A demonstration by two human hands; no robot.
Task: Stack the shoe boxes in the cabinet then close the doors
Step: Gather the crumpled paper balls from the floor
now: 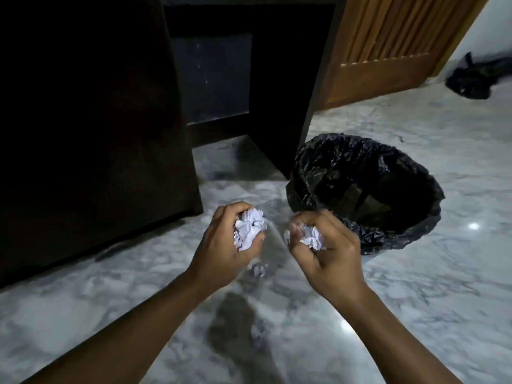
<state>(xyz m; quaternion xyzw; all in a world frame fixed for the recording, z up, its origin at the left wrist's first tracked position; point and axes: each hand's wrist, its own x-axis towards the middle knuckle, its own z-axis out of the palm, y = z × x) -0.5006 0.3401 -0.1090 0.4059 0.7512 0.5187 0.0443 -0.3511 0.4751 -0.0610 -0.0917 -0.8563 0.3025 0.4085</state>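
No shoe box shows in this view. My left hand point(230, 242) is closed around a crumpled ball of white paper point(249, 227). My right hand point(324, 253) grips a second crumpled white paper ball point(311, 236). Both hands hover low over the marble floor point(415, 300), a hand's width apart. A dark wooden cabinet or desk point(91, 139) fills the left and upper part of the view, with a dark open recess point(216, 79) between its panels. No cabinet doors can be made out.
A bin lined with a black plastic bag point(368, 189) stands open just beyond my right hand. One more small paper ball point(259, 270) lies on the floor between my wrists. A wooden door point(388, 51) is at the back right, a black bag point(471, 79) beside it.
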